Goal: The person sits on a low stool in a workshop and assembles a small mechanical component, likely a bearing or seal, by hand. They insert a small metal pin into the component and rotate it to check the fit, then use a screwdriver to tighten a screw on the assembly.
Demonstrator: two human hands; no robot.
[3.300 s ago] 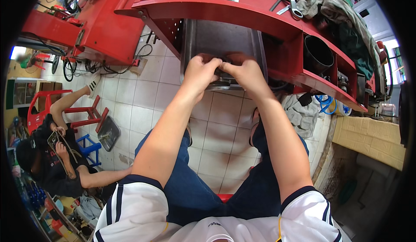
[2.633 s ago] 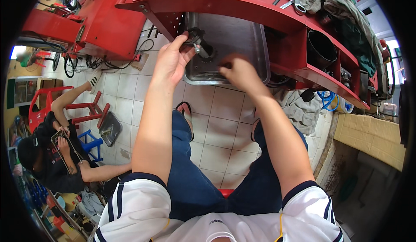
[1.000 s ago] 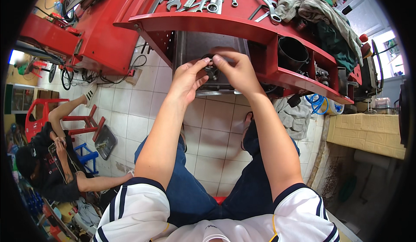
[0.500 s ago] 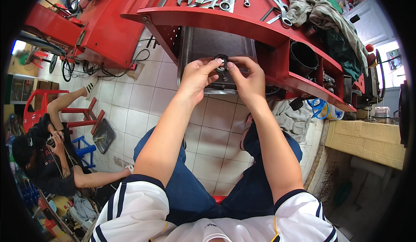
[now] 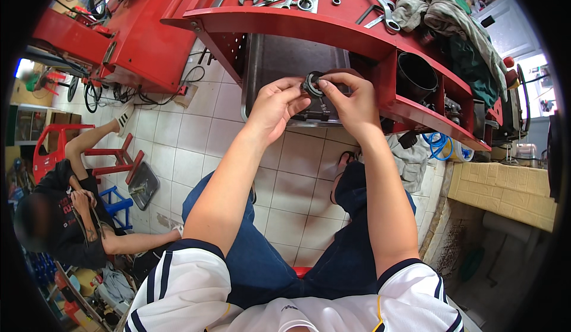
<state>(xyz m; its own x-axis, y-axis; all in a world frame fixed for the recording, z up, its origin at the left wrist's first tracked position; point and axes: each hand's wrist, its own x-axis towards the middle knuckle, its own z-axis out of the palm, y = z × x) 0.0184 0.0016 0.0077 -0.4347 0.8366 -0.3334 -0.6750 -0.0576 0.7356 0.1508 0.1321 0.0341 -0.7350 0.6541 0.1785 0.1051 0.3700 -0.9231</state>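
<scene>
Writing: pale and reddish lettering on the dark shirt point(image 5: 76, 228) of a co-worker at left; a small dark mark on the front of the wearer's white jersey point(image 5: 264, 311), too small to make out.

Part: dark ring-shaped part point(image 5: 308, 88) with a paler inner ring, held up over the near end of a metal tray point(image 5: 273, 61), below the red worktop point(image 5: 267, 20) with wrenches point(image 5: 305, 2).

Fingers: left hand point(image 5: 277, 103) pinches the part's left side between thumb and index, other fingers loosely curled; right hand point(image 5: 355, 103) has thumb and index drawn together at its right side.
</scene>
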